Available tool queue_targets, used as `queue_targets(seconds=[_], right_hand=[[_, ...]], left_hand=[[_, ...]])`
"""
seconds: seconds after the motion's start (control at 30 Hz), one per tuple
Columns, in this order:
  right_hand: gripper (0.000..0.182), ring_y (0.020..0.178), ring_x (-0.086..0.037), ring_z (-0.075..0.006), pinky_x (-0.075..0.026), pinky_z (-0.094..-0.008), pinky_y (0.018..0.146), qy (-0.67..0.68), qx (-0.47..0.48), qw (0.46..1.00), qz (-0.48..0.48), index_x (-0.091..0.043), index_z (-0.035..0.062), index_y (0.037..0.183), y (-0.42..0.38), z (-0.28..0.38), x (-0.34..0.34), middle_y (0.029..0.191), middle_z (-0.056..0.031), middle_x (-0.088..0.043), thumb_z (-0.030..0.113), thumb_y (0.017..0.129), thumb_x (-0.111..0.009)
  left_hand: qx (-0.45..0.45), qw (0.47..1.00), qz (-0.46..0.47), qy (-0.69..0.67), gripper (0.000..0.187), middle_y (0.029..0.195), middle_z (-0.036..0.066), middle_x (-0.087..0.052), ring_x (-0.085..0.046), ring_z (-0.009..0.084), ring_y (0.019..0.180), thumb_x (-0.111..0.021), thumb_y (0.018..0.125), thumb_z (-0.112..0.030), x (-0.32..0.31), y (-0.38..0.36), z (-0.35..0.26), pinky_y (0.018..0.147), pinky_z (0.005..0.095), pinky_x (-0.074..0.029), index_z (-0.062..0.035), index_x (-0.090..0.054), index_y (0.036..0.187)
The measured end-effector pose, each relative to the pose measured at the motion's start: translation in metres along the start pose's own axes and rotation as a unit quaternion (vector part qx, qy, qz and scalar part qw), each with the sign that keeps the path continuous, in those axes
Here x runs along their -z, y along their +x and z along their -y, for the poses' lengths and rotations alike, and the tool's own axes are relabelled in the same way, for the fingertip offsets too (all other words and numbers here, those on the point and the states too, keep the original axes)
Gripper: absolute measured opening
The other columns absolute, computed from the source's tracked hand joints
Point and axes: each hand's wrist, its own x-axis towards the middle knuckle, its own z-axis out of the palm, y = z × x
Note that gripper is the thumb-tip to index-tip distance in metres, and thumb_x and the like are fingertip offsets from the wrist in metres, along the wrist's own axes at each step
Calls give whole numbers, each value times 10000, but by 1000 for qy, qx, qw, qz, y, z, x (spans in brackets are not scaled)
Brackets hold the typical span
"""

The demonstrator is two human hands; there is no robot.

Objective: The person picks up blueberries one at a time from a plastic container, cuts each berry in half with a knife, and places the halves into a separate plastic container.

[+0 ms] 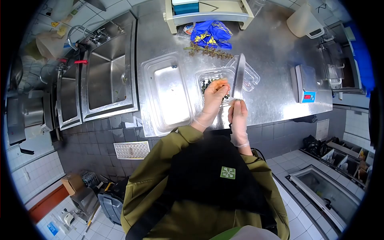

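Note:
My right hand (239,120), in a clear glove, is wrapped round the handle of a large kitchen knife (239,76). The blade points up and away from me. My left hand (215,97), also gloved, is closed with fingertips pinched above a clear plastic container (198,76); what they hold, if anything, is too small to make out. Inside that container lie several small dark round fruits (205,84), which look like grapes. A larger clear plastic tub (150,100) stands to the left, with a few dark fruits (174,66) at its far end.
Bare fruit stalks (210,51) lie beyond the container, beside a crumpled blue bag (212,34). Another clear container or lid (250,74) is right of the blade. A digital scale (307,84) and white jug (306,22) stand at the right. Sinks (108,76) adjoin the left.

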Motion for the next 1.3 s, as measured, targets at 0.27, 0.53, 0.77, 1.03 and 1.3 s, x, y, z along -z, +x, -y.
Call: queue_targets(seconds=[0.27, 0.53, 0.77, 1.03, 1.3], right_hand=[[218, 445, -289, -6, -202, -181, 395, -9, 23, 1000, -11, -481, 101, 809, 3, 0, 12, 561, 80, -363, 261, 950, -433], [278, 404, -303, -32, -219, -201, 374, -56, 37, 998, -18, -514, 85, 829, -3, 10, 30, 541, 47, -398, 296, 962, -391], [271, 405, -303, -34, -221, -203, 379, -44, 45, 998, 3, -519, 88, 830, -9, 7, 31, 532, 47, -398, 296, 962, -405], [214, 445, -303, -15, -212, -191, 404, -39, 21, 999, 20, -515, 96, 825, -16, 15, 24, 550, 70, -372, 242, 952, -424], [230, 476, -309, -16, -251, -190, 429, -92, 47, 993, 49, -517, 59, 835, -25, 13, 8, 559, 65, -369, 232, 956, -426]], left_hand=[[-330, 709, 54, 621, 217, 1059, 138, -618, -574, 361, 990, -603, 800, -161, 31, 14, 11, 877, 428, -450, -69, -646, 992], [-220, 701, -279, 618, 181, 914, 178, -650, -623, 361, 813, -551, 833, -144, 111, 80, -62, 737, 407, -492, -77, -660, 961], [-270, 594, -159, 741, 111, 917, 136, -603, -620, 319, 764, -569, 757, -97, 168, 104, -37, 676, 410, -519, -59, -655, 816], [-272, 600, -195, 726, 109, 951, 138, -611, -613, 300, 815, -588, 761, -58, 167, 100, -29, 690, 374, -507, -29, -656, 841], [-77, 972, -119, 189, 166, 992, 80, -644, -608, 133, 885, -618, 830, -84, 88, 29, -81, 783, 255, -458, -28, -606, 986]])
